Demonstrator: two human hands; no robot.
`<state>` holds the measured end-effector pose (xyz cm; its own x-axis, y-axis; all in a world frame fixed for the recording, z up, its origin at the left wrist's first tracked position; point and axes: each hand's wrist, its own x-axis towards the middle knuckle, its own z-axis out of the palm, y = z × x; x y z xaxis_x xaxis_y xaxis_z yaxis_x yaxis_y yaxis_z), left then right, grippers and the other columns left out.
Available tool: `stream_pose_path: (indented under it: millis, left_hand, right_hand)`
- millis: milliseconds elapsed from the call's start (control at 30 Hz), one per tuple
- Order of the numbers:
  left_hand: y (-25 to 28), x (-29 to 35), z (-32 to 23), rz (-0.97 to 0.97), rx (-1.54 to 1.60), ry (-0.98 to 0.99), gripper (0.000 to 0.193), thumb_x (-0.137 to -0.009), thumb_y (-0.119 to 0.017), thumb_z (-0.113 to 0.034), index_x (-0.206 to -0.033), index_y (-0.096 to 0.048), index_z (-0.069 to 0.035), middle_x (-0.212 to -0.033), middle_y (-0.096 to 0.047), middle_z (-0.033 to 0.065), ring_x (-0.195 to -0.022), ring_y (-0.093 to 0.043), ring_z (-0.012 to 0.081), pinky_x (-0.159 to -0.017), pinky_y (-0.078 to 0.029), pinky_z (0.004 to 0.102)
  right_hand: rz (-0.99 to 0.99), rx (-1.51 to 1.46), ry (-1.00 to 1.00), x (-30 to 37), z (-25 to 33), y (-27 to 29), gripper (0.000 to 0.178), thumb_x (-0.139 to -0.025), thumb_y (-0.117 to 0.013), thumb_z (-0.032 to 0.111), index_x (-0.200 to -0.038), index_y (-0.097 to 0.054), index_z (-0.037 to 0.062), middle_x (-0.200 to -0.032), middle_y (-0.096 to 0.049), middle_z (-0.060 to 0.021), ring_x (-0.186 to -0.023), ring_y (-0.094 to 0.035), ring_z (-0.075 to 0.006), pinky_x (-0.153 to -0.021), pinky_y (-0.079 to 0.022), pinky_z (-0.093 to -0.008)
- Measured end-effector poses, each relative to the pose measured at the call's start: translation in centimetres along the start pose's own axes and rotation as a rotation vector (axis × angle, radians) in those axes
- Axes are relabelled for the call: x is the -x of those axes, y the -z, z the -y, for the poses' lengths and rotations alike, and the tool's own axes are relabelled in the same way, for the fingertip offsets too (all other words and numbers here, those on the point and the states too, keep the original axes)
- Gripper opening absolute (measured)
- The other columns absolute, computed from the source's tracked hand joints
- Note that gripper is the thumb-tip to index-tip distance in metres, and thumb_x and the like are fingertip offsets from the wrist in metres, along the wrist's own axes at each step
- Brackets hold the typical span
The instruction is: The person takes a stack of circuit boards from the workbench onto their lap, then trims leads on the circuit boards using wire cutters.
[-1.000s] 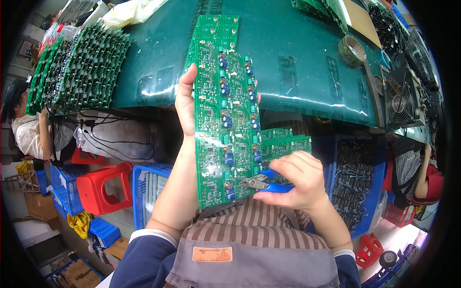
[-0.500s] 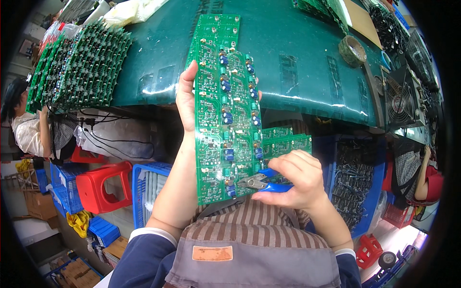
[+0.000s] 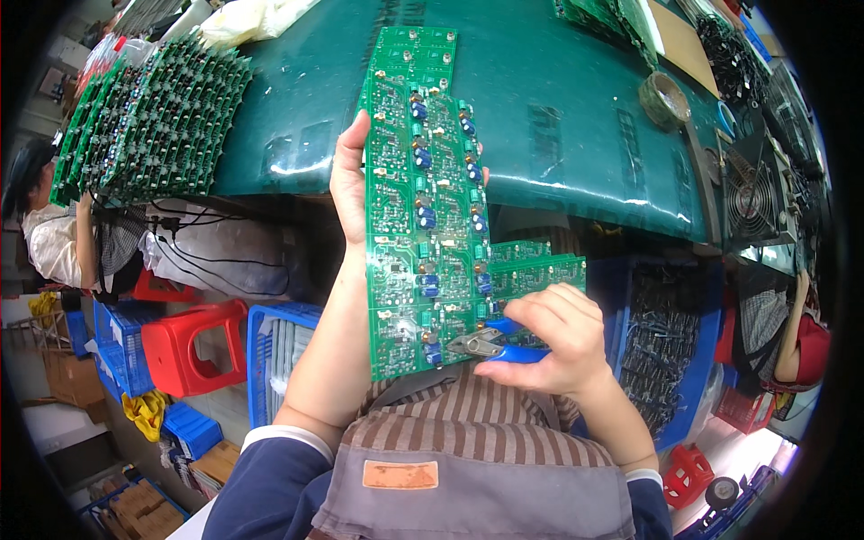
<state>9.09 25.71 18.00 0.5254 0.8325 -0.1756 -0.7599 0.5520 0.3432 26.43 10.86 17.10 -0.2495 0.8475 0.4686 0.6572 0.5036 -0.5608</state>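
The head view shows, nearest, a striped apron (image 3: 486, 409) across the lap. Just beyond it, the right hand (image 3: 565, 337) is curled tightly round the blue handles of a pair of pliers (image 3: 484, 344), whose nose points left over the near end of a long green circuit board (image 3: 391, 225). I cannot tell whether the tips touch the board. The board lies to the left of the right hand and reaches beyond it, its long axis running away from the body; the right hand is nearer to its near end. Farther along, the left hand (image 3: 349, 184) clasps it from side to side, thumb at the left edge, fingertips showing at the right. Beyond is the green table (image 3: 585, 81), with a stack of boards (image 3: 171, 126) to the left and a tape roll (image 3: 664, 101) to the right.
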Motion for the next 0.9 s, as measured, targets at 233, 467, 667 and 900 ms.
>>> stream_pose_path:
  millis: [233, 467, 667, 900]
  left_hand:
    - [0.2, -0.1, -0.2, 0.011, 0.008, -0.022, 0.057, -0.095, -0.048, -0.051, -0.118, -0.063, -0.001, -0.105, -0.07, 0.0184, -0.088, -0.071, 0.0319, -0.079, -0.059, 0.0496]
    - [0.4, -0.2, -0.1, -0.023, 0.032, -0.026, 0.056, -0.094, -0.049, -0.051, -0.115, -0.065, -0.001, -0.097, -0.071, 0.018, -0.081, -0.072, 0.0311, -0.075, -0.06, 0.0476]
    - [-0.3, -0.2, 0.7, -0.075, 0.016, -0.027, 0.054, -0.092, -0.05, -0.051, -0.109, -0.066, -0.003, -0.089, -0.071, 0.0168, -0.073, -0.07, 0.0286, -0.068, -0.059, 0.0414]
    - [-0.1, -0.4, 1.6, -0.13, -0.012, -0.014, 0.05, -0.09, -0.053, -0.051, -0.103, -0.068, -0.006, -0.084, -0.071, 0.0129, -0.068, -0.069, 0.0241, -0.063, -0.058, 0.0367]
  right_hand:
    - [-0.024, 0.012, -0.012, -0.1, 0.1, -0.1, 0.051, -0.062, -0.09, 0.047, -0.085, -0.068, 0.0064, -0.075, -0.065, -0.004, -0.064, -0.063, -0.0212, -0.06, -0.05, -0.0326]
    - [-0.005, -0.033, -0.059, 0.1, 0.1, -0.4, 0.051, -0.062, -0.091, 0.044, -0.085, -0.068, 0.0052, -0.076, -0.065, -0.0056, -0.066, -0.062, -0.0227, -0.061, -0.048, -0.0338]
    - [-0.014, -0.023, -0.037, -1.2, 0.6, -0.2, 0.055, -0.061, -0.09, 0.043, -0.093, -0.068, 0.0046, -0.086, -0.065, -0.0069, -0.074, -0.06, -0.0244, -0.068, -0.044, -0.0365]
    - [0.001, -0.037, -0.013, -2.5, 1.7, -0.4, 0.053, -0.061, -0.089, 0.043, -0.092, -0.068, 0.0053, -0.086, -0.064, -0.006, -0.074, -0.06, -0.0237, -0.069, -0.043, -0.0358]
